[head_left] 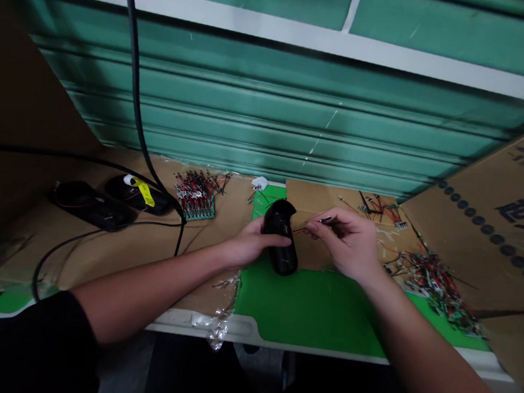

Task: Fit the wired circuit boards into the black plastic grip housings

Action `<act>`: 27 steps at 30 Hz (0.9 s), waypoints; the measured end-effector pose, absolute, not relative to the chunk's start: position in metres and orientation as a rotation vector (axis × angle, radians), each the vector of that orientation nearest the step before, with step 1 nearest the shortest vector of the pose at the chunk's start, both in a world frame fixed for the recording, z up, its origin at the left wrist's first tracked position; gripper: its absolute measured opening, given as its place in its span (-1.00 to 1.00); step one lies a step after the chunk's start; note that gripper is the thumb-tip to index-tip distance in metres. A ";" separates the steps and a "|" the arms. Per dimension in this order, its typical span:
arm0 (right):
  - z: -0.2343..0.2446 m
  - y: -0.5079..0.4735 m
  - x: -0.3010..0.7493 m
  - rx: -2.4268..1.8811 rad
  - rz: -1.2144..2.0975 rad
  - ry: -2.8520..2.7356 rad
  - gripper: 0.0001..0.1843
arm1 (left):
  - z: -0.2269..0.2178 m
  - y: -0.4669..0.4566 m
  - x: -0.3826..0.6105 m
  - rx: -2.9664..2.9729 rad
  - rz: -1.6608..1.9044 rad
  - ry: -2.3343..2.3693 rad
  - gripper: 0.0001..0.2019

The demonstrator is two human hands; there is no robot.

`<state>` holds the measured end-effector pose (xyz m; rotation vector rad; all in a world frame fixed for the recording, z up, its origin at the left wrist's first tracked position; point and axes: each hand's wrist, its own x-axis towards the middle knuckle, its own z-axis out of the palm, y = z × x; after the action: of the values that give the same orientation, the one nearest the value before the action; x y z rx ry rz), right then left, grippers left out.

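Observation:
My left hand (250, 245) grips a black rounded plastic casing (281, 235), held upright over the green mat (307, 306). My right hand (348, 239) is closed in a pinch on a thin red wire (303, 229) whose end points at the side of the casing. The wire's far end runs back under my right fingers.
A green circuit board with red and black wires (197, 197) lies at the back left. Two black devices (92, 205) with cables sit further left. A heap of wired parts (438, 287) is at the right beside a cardboard box (493, 243). A green shutter stands behind.

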<state>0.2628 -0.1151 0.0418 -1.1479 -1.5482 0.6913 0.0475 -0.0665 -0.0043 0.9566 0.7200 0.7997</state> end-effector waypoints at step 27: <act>0.003 -0.095 0.239 -1.062 0.727 -1.465 -0.73 | -0.006 -0.071 0.050 1.017 0.601 0.714 -0.47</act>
<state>0.2393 -0.0945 0.0030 -1.0618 -1.4649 0.7273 0.0496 -0.0707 -0.0062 1.0167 0.7141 0.6013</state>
